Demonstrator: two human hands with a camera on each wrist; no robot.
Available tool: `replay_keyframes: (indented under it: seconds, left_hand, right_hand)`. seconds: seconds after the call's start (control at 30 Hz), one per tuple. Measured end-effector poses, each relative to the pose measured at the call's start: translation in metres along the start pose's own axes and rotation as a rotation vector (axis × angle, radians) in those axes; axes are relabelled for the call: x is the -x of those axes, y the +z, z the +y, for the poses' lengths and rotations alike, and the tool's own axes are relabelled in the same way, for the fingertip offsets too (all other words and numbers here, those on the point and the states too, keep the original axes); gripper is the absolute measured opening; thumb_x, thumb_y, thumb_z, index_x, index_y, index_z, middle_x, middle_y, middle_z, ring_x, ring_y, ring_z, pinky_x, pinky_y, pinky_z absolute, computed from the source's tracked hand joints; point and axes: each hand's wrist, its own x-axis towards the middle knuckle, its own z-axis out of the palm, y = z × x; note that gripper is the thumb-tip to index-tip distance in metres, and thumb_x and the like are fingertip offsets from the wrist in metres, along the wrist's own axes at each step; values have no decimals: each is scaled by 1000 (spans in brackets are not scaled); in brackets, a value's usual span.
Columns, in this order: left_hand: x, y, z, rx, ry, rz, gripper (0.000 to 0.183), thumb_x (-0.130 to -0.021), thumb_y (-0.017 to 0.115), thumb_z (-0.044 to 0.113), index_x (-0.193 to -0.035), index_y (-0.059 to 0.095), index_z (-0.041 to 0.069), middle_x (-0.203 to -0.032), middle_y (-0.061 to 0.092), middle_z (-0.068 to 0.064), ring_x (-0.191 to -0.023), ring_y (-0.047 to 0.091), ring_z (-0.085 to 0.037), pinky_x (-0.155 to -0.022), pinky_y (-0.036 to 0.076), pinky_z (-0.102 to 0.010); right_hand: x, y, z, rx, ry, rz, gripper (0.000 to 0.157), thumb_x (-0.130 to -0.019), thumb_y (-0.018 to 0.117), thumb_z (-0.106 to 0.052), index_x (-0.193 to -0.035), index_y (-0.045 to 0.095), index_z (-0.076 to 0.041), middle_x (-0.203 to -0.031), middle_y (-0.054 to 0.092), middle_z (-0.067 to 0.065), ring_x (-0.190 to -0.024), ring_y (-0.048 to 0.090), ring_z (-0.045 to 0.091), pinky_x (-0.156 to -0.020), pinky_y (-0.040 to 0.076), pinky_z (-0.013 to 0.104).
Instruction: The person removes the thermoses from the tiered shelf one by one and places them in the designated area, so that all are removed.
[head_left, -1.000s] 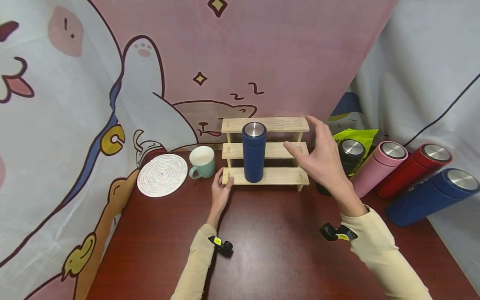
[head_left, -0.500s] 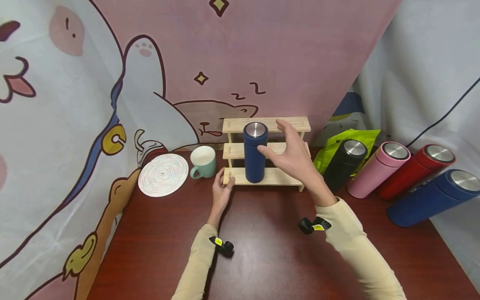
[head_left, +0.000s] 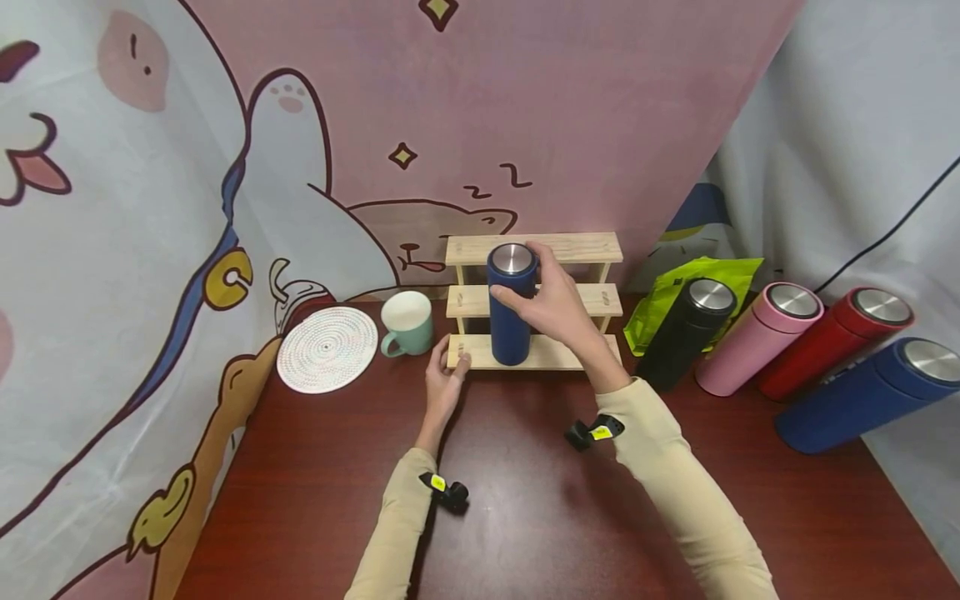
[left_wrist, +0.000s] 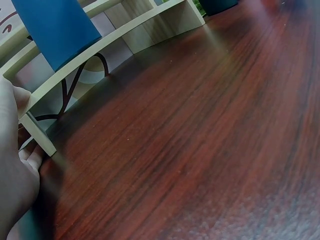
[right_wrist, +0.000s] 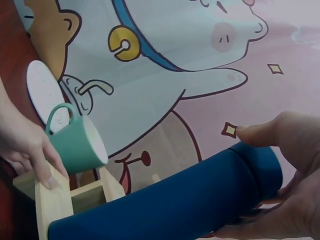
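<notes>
A blue thermos bottle [head_left: 510, 325] with a steel-topped lid stands upright on the lowest step of a small three-tier wooden shelf [head_left: 558, 354]. Around its upper part my right hand [head_left: 557, 307] has closed, thumb on the near side and fingers behind. In the right wrist view the thumb lies at the lid's edge, and the fingers of that hand [right_wrist: 295, 185] curl about the other side. At the shelf's left end, my left hand [head_left: 442, 383] grips the lowest step, thumb on top. The left wrist view shows this hand [left_wrist: 17, 165] beside the shelf leg.
A green mug [head_left: 407, 323] stands left of the shelf, beside a round white woven mat [head_left: 327, 350]. To the right are a black thermos [head_left: 686, 333], a pink one [head_left: 757, 342], a red one [head_left: 832, 342] and another blue one [head_left: 862, 396]. Behind them sits a yellow-green bag [head_left: 652, 308].
My right hand has moved left from beside the shelf to the blue thermos bottle and closed round its upper part. The left hand keeps its place on the shelf.
</notes>
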Motion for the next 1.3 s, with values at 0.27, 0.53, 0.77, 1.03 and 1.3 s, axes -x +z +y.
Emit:
replay_keyframes:
  seconds: [0.27,0.53,0.77,1.03,1.3]
  left_hand:
    - [-2,0,3,-9,-77,-3,59,-98,64,5,-152,41,-2,-130,63,-30,-94,64,-7,-80,53,-16]
    - [2,0,18,25,-78,-36,61,-96,64,0,-150,38,-9,-130,61,-34,-93,63,-7,-78,53,-17]
    - [5,1,25,46,-70,-9,58,-95,63,-2,-148,40,-10,-129,61,-35,-92,64,-11,-76,53,-16]
    - [6,0,30,44,-78,-28,59,-96,63,-1,-149,40,-9,-130,60,-35,-91,63,-10,-75,53,-17]
    - [8,0,38,22,-76,-33,58,-96,63,-1,-149,41,-8,-130,61,-34,-90,63,-7,-76,53,-18]
  right_hand:
    - [3,7,2,80,-89,42,81,-90,79,-28,-151,33,0,-139,58,24,-126,58,38,-103,50,54]
    - [12,6,7,68,-187,70,75,-87,82,-24,-144,40,1,-130,63,22,-121,61,36,-100,52,53]
    - [25,3,13,-9,-174,87,77,-85,84,-21,-145,40,-4,-131,63,20,-123,62,34,-96,56,50]
    - [37,2,23,-65,-208,141,76,-83,86,-20,-144,44,-7,-131,62,16,-119,64,32,-92,57,49]
    - [50,-8,27,-75,-202,155,74,-83,85,-20,-144,45,-9,-130,63,14,-117,65,30,-91,58,49]
